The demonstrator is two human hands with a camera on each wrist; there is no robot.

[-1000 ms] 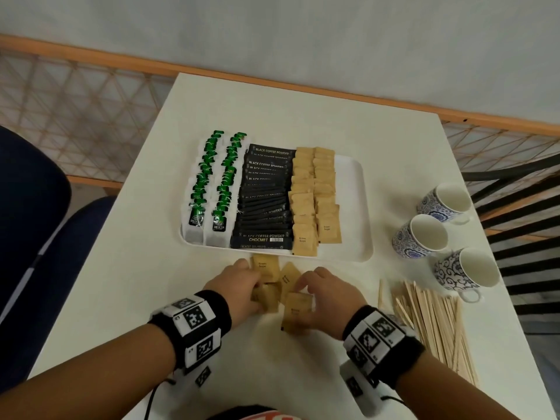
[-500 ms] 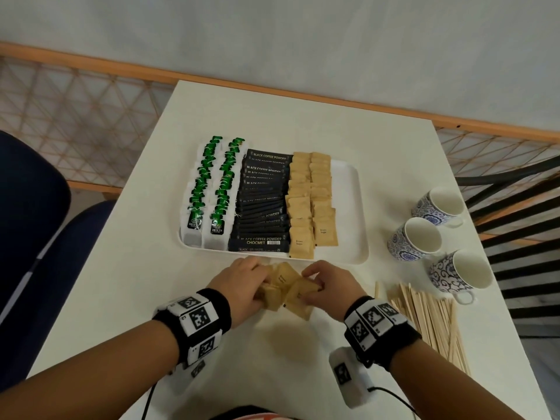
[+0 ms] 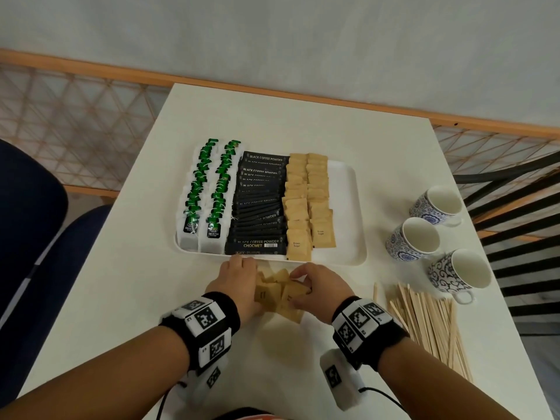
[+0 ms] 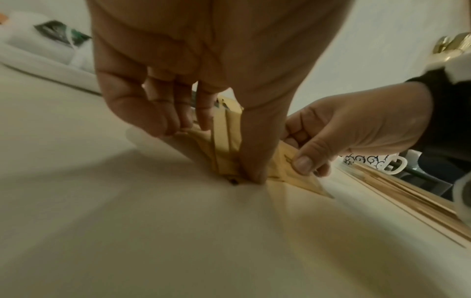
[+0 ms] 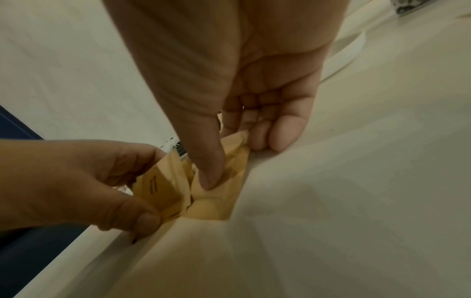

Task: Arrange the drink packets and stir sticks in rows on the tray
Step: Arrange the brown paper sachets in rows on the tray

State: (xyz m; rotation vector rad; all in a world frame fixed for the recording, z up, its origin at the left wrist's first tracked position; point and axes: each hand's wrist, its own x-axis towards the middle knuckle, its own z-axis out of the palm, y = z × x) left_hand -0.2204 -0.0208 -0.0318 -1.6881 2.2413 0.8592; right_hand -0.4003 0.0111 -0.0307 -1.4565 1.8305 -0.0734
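A loose bunch of brown sugar packets [image 3: 283,294] sits on the table just in front of the white tray [image 3: 348,213]. My left hand [image 3: 242,280] pinches several packets [image 4: 226,137] on edge between thumb and fingers. My right hand [image 3: 321,286] pinches other packets [image 5: 229,173] of the same bunch, thumb on top. The tray holds two rows of green tea bags [image 3: 209,192], a row of black coffee packets [image 3: 260,207] and two rows of brown sugar packets [image 3: 309,204]. Wooden stir sticks [image 3: 430,325] lie in a heap to the right of my right wrist.
Three blue-patterned cups [image 3: 415,237] stand at the table's right edge, beyond the sticks. The tray's right strip is bare. A dark blue chair [image 3: 33,237] is at the left, and a railing runs behind the table.
Both hands have moved forward with the brown packets, up to the tray's front edge. The packets are bunched closer together than before.
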